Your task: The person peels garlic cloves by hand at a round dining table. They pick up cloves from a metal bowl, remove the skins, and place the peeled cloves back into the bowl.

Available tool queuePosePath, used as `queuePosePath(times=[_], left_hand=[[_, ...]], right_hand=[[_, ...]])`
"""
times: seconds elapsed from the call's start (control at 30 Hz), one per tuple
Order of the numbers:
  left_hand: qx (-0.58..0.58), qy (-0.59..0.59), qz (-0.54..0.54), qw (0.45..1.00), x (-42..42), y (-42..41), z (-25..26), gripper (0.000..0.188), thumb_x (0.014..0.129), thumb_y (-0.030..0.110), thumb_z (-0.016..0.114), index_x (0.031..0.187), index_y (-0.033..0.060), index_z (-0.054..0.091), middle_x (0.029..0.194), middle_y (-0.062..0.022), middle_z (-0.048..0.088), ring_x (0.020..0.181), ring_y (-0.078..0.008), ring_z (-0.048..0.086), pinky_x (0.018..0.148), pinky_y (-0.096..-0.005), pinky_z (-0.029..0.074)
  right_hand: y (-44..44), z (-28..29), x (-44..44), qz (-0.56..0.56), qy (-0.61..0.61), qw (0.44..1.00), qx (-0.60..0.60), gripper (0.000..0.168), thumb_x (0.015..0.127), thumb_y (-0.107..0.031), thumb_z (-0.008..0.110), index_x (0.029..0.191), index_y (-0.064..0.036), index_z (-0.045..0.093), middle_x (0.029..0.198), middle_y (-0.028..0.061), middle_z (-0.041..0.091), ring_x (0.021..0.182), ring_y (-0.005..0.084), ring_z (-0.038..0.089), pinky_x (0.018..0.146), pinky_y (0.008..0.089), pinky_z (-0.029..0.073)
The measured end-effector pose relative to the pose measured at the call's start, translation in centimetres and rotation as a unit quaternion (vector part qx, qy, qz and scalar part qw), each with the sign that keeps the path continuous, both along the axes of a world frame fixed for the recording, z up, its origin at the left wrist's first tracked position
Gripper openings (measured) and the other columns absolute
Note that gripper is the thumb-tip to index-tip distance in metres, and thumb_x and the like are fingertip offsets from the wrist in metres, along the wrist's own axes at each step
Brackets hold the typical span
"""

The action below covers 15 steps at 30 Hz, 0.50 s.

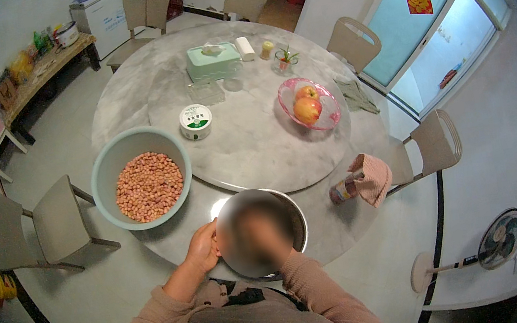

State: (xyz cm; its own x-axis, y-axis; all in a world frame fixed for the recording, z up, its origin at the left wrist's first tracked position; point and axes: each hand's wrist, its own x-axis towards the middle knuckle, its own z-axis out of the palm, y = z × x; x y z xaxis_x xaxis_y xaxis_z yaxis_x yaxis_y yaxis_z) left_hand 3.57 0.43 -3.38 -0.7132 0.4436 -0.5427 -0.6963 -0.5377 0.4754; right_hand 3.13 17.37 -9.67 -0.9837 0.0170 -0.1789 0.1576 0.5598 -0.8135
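A round metal basin (pixel 302 220) stands at the near edge of the marble-patterned table, its middle covered by a blurred patch. My left hand (pixel 205 246) is at the basin's left rim, fingers bent against it; part of the fingers lies under the blur. My right hand (pixel 264 236) reaches into the basin and is blurred, so its fingers and anything in them cannot be made out. Left of the basin, a large pale blue-green plastic tub (pixel 101 185) holds many shelled, pinkish peanuts (pixel 149 187).
A lazy Susan (pixel 238 159) bears a white lidded tub (pixel 195 121), a pink-rimmed fruit bowl (pixel 284 107), a green tissue box (pixel 213 63) and a small plant (pixel 285 59). Right of the basin lie a jar (pixel 343 191) and pink cloth (pixel 372 179). Chairs surround the table; a fan (pixel 501 239) stands right.
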Motion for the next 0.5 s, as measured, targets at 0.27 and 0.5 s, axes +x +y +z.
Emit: queuePosePath(times=[0.27,0.5], left_hand=[[-0.017,0.015,-0.012,1.0,0.4,0.6,1.0,0.028,0.085,0.025,0.039,0.062,0.0088,0.036,0.057,-0.0026,0.038,0.043,-0.0104,0.033,0.036,-0.0212,0.025],[-0.029,0.044,-0.05,0.997,0.5,1.0,1.6,0.023,0.085,0.024,0.041,0.07,0.0072,0.038,0.057,-0.0014,0.038,0.044,-0.0093,0.033,0.038,-0.0213,0.025]], right_hand=[[-0.3,-6.3,-0.5,0.069,0.057,0.982,0.163,0.018,0.071,-0.009,0.056,0.088,-0.004,0.054,0.083,0.0214,0.053,0.077,0.036,0.052,0.068,0.0388,0.042],[0.3,1.0,0.4,0.021,-0.126,0.957,-0.26,0.017,0.079,-0.017,0.053,0.086,-0.002,0.052,0.072,0.007,0.055,0.062,0.0149,0.052,0.056,0.025,0.041]])
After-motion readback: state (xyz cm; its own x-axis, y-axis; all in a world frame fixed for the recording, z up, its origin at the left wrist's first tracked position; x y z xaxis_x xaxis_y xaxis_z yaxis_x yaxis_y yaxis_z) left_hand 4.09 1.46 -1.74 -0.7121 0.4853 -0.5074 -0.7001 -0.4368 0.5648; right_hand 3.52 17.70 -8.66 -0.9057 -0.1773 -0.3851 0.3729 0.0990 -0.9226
